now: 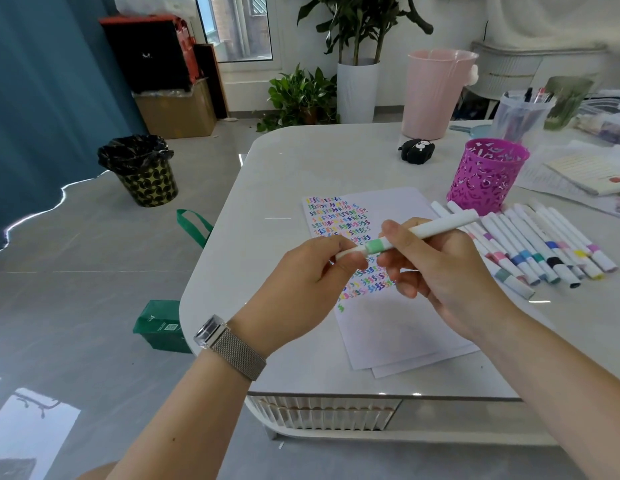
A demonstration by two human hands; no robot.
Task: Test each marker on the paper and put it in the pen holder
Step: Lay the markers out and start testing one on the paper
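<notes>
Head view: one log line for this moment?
left hand: pinches cap end | right hand: grips green-band marker | over paper | pen holder: upright

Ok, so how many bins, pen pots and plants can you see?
Bins: 2, the black-and-gold bin and the pink bin
Pen pots: 2, the purple pen holder and the clear pen cup
Potted plants: 2, the tall plant and the small leafy plant
Total: 6

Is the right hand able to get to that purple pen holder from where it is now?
Probably yes. The pen holder stands upright beyond the right hand, with nothing between them but the row of markers lying flat; the hand does hold a green marker.
</notes>
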